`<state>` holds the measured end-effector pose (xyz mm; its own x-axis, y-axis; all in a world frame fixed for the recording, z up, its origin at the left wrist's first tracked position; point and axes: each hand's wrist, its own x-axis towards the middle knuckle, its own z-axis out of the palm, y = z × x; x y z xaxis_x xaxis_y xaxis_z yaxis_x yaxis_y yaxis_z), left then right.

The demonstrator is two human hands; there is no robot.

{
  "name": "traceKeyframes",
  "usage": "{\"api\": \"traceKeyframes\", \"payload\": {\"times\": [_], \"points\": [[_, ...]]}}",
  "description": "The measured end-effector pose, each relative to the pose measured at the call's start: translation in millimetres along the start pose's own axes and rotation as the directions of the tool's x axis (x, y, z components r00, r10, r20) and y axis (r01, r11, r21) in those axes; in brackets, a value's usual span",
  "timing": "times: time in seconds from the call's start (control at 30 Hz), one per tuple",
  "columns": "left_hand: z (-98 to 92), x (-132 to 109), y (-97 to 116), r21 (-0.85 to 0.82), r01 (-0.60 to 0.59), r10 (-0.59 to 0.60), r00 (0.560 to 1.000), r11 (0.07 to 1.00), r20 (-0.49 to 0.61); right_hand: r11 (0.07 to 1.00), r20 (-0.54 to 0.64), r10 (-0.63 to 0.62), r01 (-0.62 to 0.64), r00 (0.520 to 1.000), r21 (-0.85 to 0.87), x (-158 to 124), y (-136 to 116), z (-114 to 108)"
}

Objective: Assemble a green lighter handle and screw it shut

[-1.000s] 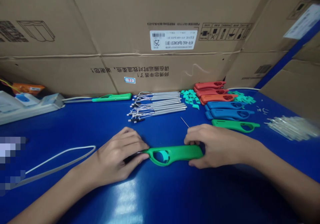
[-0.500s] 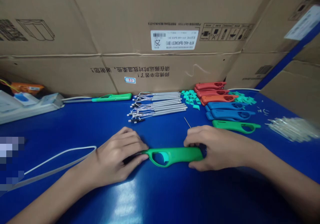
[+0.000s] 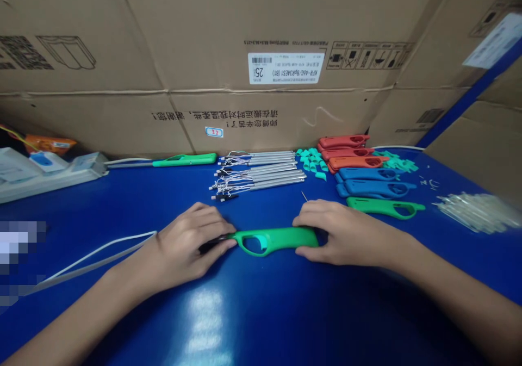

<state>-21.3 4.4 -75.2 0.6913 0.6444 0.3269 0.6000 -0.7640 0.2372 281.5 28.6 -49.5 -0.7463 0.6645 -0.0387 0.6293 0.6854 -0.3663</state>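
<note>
Both hands slid the green lighter handle [image 3: 277,239] leftward across open blue table [image 3: 261,322].

We are seeing bare blue tabletop [image 3: 261,311] lying open nearside; silver metal tubes [image 3: 261,173], coloured plastic handle shells [image 3: 367,178] and brown cardboard boxes [image 3: 204,56] are blocking the far side.

Green lighter body [image 3: 274,240] lies flat on blue desk [image 3: 261,311], long axis left-right. Left hand [image 3: 190,246] pinches its dark front end; right hand [image 3: 342,231] closes around the rear of the grip. Behind: bundle of metal tubes [image 3: 261,173], stacked red, blue and green handles [image 3: 367,175], small teal caps [image 3: 312,159], cardboard boxes [image 3: 244,56].
</note>
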Motion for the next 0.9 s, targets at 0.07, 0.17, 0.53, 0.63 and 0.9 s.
{"api": "traceKeyframes", "payload": {"times": [0.07,0.17,0.53,0.63,0.9], "points": [[-0.9,-0.2,-2.1,0.018,0.03,-0.031,0.999,0.999,0.027,1.0,-0.017,0.002,-0.002,1.0,0.0,0.7,2.7,1.2],[-2.6,-1.2,-2.4,0.028,0.064,-0.066,0.996,0.998,0.067,1.0,-0.012,0.018,-0.018,1.0,-0.01,-0.7,5.5,0.3],[-4.3,-0.4,-2.4,-0.005,0.095,-0.094,0.99,0.995,0.105,1.0,0.03,0.023,-0.023,0.999,-0.022,-1.8,6.3,-5.6],[-0.9,-1.4,-5.1,-0.047,0.088,-0.084,0.994,0.995,0.069,1.0,0.042,0.021,-0.021,0.999,-0.007,-0.6,6.1,-4.7],[0.1,-1.2,-4.4,-0.053,0.133,-0.129,0.989,0.99,0.079,0.998,0.075,0.058,-0.061,0.995,0.034,0.0,6.4,-5.8]]}}
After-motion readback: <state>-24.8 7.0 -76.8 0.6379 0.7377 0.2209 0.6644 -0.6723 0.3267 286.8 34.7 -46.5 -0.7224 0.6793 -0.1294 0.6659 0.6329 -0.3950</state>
